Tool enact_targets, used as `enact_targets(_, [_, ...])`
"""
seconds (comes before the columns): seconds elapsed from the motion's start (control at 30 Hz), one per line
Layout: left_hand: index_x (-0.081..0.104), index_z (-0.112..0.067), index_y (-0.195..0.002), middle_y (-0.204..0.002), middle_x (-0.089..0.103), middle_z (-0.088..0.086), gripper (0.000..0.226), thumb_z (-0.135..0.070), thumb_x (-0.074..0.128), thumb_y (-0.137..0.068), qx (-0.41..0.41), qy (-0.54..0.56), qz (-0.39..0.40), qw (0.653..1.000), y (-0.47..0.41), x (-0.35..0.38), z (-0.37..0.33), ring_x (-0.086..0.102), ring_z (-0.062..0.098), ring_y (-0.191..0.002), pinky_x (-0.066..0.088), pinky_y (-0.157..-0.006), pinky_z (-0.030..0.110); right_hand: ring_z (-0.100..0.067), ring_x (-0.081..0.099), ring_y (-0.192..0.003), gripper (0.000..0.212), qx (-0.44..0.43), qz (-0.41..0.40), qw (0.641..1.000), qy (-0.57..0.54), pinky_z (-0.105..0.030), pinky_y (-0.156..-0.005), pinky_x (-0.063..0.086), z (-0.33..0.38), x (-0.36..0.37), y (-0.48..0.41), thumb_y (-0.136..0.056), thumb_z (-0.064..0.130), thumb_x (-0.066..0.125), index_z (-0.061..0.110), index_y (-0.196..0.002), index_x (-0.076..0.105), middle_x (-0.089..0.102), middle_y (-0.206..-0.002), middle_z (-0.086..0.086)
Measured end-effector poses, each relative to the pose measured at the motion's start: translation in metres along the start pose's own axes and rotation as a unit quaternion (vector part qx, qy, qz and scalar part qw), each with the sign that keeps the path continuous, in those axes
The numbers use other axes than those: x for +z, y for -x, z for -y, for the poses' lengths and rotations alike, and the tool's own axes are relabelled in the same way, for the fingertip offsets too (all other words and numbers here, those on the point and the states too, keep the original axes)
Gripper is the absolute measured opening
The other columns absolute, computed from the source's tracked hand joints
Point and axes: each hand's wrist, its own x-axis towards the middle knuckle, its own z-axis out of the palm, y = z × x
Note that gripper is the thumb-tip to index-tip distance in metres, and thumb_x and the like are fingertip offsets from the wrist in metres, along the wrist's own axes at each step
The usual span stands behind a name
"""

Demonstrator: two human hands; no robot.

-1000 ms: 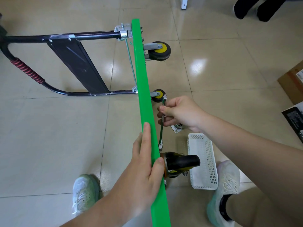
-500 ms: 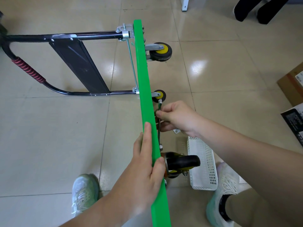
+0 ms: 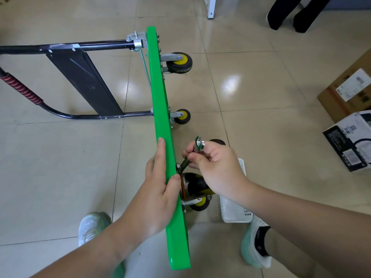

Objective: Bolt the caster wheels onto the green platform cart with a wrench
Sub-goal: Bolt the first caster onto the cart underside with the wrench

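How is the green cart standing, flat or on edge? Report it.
On edge: the cart shows its thin side up, its wheels stick out sideways, the left hand steadies it.

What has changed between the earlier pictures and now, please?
The wrench swung its free end out from the platform, toward the right, its other end staying at the bolt by the near wheel; the right grip went with it. Unchanged: right grip holds the wrench, left grip holds the platform's edge.

Green platform cart [image 3: 160, 109] on its long edge, three yellow-hubbed caster wheels [image 3: 178, 62] on its right face — two far, one near — silver wrench [image 3: 186, 161] slanting up from a bolt [image 3: 178, 166] beside the near one.
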Motion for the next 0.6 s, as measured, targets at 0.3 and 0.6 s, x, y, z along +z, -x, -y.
enact_targets(0.3, [-0.015, -0.038, -0.160, -0.148, 0.023, -0.015, 0.079, -0.018, 0.041, -0.108, -0.006, 0.007, -0.017, 1.000, -0.001, 0.004, -0.002, 0.030, -0.043, -0.099, 0.023, -0.082, -0.011, -0.014, 0.073, -0.090, 0.031, -0.027, -0.016, 0.999, -0.025, -0.032, -0.086, 0.060, 0.004, -0.008, 0.008, -0.090, -0.005, 0.064, 0.024, -0.086, 0.074, 0.075, -0.091, 0.000])
enact_targets(0.6, [-0.018, -0.041, -0.158, -0.148, 0.020, -0.019, 0.079, -0.021, 0.039, -0.108, -0.008, 0.001, -0.003, 1.000, 0.000, 0.002, -0.003, 0.026, -0.045, -0.101, 0.016, -0.082, -0.013, -0.017, 0.074, -0.085, 0.019, 0.033, -0.009, 0.997, -0.068, -0.028, -0.074, 0.061, 0.027, -0.028, -0.040, -0.096, 0.002, 0.060, 0.016, -0.087, 0.070, 0.074, -0.084, -0.002])
